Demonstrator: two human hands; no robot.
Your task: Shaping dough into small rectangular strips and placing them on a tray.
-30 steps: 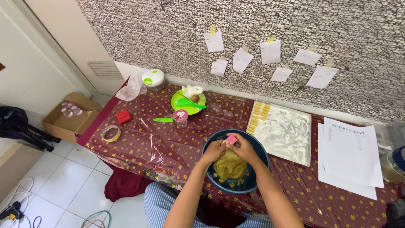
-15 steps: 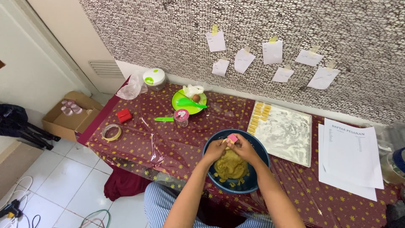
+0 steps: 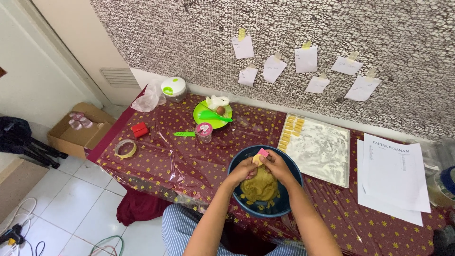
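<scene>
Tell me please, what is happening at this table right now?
A person sits at a table with a dark red cloth. Both hands are over a dark blue bowl that holds a lump of yellowish dough. The left hand and right hand together hold a small pink mould with some dough. Beside the bowl, a floured tray has small yellow pieces along one edge.

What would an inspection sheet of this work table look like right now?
Surface: table under a dark red starred cloth with clear plastic over it.
Job's things: blue bowl of yellow dough; pink mould; floured tray with shaped pieces.
Clutter: green plate, tape roll, red box, small jar, papers.
Grippers: left hand and right hand together pinch the mould over the bowl.
Cables: cords on the floor.
Surroundings: patterned wall with taped notes; cardboard box.
</scene>
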